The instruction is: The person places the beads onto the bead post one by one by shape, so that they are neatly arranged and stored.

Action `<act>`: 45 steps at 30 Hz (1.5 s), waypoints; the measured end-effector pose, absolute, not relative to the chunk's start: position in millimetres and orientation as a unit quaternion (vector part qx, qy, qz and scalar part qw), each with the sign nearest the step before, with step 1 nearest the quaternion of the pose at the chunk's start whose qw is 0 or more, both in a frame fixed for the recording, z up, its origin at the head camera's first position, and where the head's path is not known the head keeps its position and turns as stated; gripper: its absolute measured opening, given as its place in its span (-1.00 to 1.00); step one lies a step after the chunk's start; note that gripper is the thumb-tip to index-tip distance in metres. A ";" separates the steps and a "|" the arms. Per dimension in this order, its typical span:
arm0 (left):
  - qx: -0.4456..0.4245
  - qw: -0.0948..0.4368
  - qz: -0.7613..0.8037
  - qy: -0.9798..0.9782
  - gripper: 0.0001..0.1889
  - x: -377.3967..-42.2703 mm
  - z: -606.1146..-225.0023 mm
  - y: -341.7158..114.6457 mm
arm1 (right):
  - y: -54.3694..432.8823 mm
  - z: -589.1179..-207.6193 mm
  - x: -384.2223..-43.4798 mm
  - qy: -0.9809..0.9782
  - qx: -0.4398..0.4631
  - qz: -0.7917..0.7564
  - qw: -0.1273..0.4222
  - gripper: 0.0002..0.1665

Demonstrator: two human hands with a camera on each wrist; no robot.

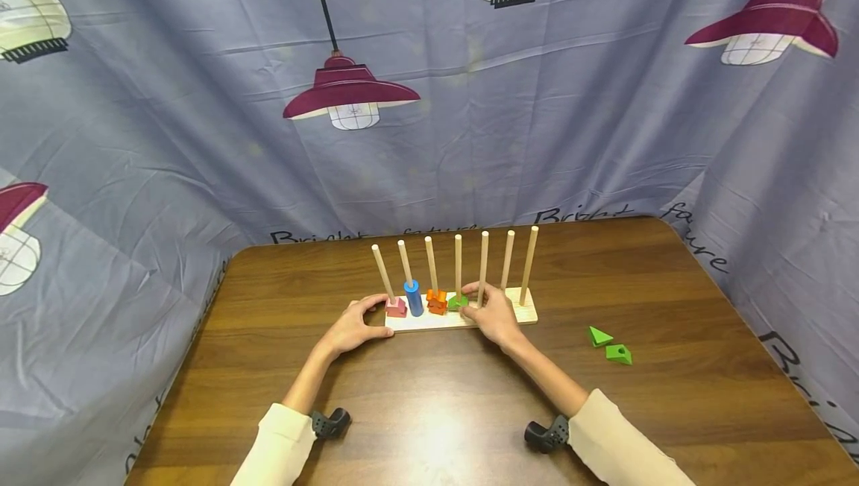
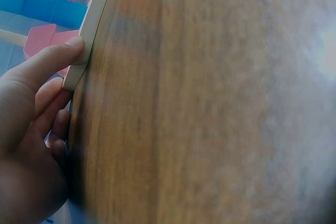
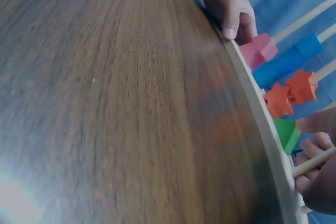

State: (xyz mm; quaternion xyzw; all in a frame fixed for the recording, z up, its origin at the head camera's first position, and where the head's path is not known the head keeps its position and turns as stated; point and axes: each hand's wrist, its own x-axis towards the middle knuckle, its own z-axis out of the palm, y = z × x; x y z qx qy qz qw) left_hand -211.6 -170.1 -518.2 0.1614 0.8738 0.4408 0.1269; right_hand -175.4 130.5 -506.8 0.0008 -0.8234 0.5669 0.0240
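A pale wooden peg board [image 1: 432, 322] with a row of several upright pegs lies across the middle of the table. My left hand [image 1: 350, 327] grips its left end, thumb on the front edge and fingers behind. Close to that hand, pink blocks [image 2: 44, 39] sit on the first peg. Stacked blue cylinders [image 1: 414, 300] fill the base of the second, and orange star blocks [image 1: 437, 302] the third. At the fourth peg my right hand [image 1: 498, 313] holds a green triangular block [image 3: 286, 134] low at the base, thumb in front. The fingers reach behind, partly hidden.
Two loose green blocks, one triangular [image 1: 599, 336] and one with a visible hole [image 1: 619, 355], lie on the brown wooden table [image 1: 671, 285] right of the board. Bare pegs [image 1: 529, 266] stand at the board's right end. A blue-grey curtain [image 1: 429, 173] hangs behind and beside the table.
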 end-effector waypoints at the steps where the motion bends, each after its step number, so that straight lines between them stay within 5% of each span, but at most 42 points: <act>1: 0.161 0.126 0.442 0.874 -0.21 -211.6 -518.2 -169.8 | 132.6 -507.0 -174.8 -0.827 0.010 0.561 0.020 -0.60; 8: 0.157 0.124 0.443 0.874 -0.21 -209.7 -517.7 -169.3 | 166.2 -495.5 -153.8 -0.846 0.092 0.524 -0.031 -0.37; 17: 0.156 0.123 0.441 0.876 -0.22 -209.5 -516.5 -170.7 | 268.0 -485.5 -99.1 -0.914 0.065 0.374 0.142 -0.56; 24: 0.153 0.124 0.444 0.874 -0.21 -209.6 -516.4 -170.9 | 318.7 -510.3 -76.2 -0.937 0.018 0.320 0.141 -0.51; 38: 0.164 0.125 0.439 0.875 -0.20 -210.8 -517.1 -169.3 | 314.0 -509.6 -85.8 -0.928 0.003 0.344 0.142 -0.62; 45: 0.163 0.121 0.438 0.876 -0.21 -210.4 -516.4 -168.5 | 280.9 -487.2 -99.4 -0.855 0.017 0.507 0.110 -0.58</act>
